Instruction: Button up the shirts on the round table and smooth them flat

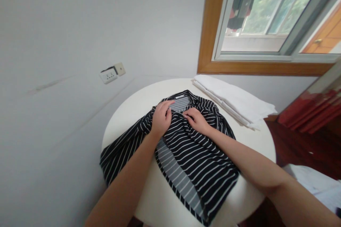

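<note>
A black shirt with white stripes [197,156] lies spread on the round white table [255,149], its collar toward the wall. Its front hangs partly apart, showing the paler inside of the cloth. At the left of the neckline, my left hand [161,117] rests on the shirt with its fingers stretched out. My right hand [196,120] pinches the front edge of the shirt just below the collar. One sleeve reaches down to the left table edge.
Folded white cloth [234,99] lies at the table's back right. Behind stand a wall with a socket [108,75] and a wood-framed window [205,42]. A red curtain [311,110] hangs at right, with a white item [314,181] below it.
</note>
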The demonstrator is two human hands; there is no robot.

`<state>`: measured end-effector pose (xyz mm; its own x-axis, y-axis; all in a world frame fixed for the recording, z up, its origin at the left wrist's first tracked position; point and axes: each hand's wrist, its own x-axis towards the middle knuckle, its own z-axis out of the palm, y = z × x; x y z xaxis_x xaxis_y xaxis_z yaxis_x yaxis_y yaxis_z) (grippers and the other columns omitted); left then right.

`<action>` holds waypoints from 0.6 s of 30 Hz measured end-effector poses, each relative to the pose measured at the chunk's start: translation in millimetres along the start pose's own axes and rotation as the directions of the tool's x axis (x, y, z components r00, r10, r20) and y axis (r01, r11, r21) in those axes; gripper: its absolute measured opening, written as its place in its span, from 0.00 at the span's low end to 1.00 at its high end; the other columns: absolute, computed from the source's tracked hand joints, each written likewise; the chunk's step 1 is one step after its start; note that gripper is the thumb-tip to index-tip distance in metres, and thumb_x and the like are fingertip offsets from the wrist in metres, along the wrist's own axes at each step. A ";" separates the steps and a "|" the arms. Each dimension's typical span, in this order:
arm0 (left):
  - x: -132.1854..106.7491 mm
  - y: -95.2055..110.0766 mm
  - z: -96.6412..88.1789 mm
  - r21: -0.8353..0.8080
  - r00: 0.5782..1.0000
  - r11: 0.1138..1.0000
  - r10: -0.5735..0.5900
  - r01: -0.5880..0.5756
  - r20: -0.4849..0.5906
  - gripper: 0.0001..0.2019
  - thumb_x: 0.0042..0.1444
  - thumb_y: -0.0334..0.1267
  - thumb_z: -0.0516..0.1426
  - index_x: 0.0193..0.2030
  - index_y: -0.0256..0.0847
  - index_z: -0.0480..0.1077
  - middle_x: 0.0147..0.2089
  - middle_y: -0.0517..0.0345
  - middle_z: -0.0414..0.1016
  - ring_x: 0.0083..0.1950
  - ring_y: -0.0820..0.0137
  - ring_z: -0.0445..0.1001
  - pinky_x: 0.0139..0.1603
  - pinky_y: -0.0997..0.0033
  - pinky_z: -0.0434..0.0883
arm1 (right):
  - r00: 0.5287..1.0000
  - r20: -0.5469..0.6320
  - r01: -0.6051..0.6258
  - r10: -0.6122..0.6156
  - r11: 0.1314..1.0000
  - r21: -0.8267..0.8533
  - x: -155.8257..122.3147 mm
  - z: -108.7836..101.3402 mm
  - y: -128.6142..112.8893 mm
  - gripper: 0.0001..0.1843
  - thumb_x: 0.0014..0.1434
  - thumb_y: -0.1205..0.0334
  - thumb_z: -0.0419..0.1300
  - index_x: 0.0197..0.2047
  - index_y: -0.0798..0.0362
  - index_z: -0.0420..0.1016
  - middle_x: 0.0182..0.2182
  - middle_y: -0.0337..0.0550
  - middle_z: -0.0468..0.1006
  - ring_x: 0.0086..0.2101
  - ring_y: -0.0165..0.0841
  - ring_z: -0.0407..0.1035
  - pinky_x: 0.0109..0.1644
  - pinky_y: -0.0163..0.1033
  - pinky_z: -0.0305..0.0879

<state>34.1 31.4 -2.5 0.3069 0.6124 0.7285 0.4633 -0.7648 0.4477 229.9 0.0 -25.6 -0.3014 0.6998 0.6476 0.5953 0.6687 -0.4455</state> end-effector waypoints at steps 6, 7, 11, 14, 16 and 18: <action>-8.1 -17.0 22.4 -0.368 0.904 0.892 -0.093 0.261 0.418 0.14 0.60 0.37 0.48 0.48 0.38 0.71 0.48 0.51 0.75 0.51 0.65 0.72 0.57 0.61 0.66 | 0.999 -0.044 -0.014 0.014 1.000 -0.006 -0.7 1.2 -1.2 0.12 0.64 0.66 0.49 0.46 0.50 0.72 0.39 0.45 0.75 0.41 0.37 0.66 0.49 0.45 0.62; -8.3 -19.5 22.3 -0.387 0.885 0.869 -0.111 0.307 0.453 0.14 0.60 0.39 0.49 0.46 0.38 0.72 0.46 0.51 0.75 0.49 0.65 0.72 0.56 0.61 0.67 | 0.998 -0.056 -0.030 0.029 0.999 -0.015 -0.9 1.7 0.0 0.12 0.64 0.66 0.49 0.46 0.50 0.72 0.39 0.45 0.75 0.41 0.37 0.66 0.49 0.45 0.62; -6.1 -25.1 16.7 -0.432 0.841 0.807 -0.141 0.403 0.523 0.16 0.60 0.45 0.51 0.45 0.38 0.73 0.44 0.52 0.76 0.47 0.65 0.73 0.53 0.62 0.68 | 0.995 -0.081 -0.069 0.066 0.997 -0.041 -1.3 3.4 4.8 0.13 0.64 0.66 0.48 0.46 0.50 0.71 0.39 0.46 0.74 0.42 0.38 0.66 0.50 0.46 0.62; -4.3 -27.6 16.8 -0.392 0.878 0.860 -0.124 0.327 0.462 0.15 0.57 0.46 0.54 0.42 0.39 0.75 0.43 0.52 0.75 0.47 0.66 0.72 0.55 0.62 0.66 | 0.995 -0.073 -0.077 0.073 0.996 -0.052 -1.7 4.0 6.0 0.13 0.64 0.66 0.48 0.45 0.50 0.71 0.40 0.47 0.74 0.42 0.38 0.65 0.51 0.46 0.61; -3.8 -28.8 19.3 -0.343 0.901 0.898 -0.115 0.274 0.419 0.13 0.56 0.46 0.56 0.39 0.40 0.76 0.41 0.52 0.75 0.46 0.65 0.71 0.54 0.61 0.66 | 0.995 -0.059 -0.080 0.077 0.995 -0.062 -2.0 4.0 5.5 0.12 0.64 0.66 0.48 0.44 0.51 0.71 0.39 0.46 0.75 0.42 0.38 0.65 0.50 0.46 0.61; -4.0 -29.1 22.0 -0.301 0.912 0.921 -0.118 0.249 0.392 0.12 0.55 0.45 0.56 0.37 0.41 0.76 0.39 0.52 0.75 0.45 0.65 0.72 0.53 0.61 0.67 | 0.996 -0.044 -0.083 0.080 0.994 -0.076 -2.2 4.0 4.6 0.12 0.63 0.67 0.48 0.44 0.51 0.71 0.39 0.46 0.75 0.42 0.38 0.65 0.50 0.46 0.61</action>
<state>37.7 55.6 -29.8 0.5511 0.7276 0.4086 0.2526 -0.6122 0.7493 230.4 2.5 -31.5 -0.2196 0.7393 0.6365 0.6731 0.5871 -0.4497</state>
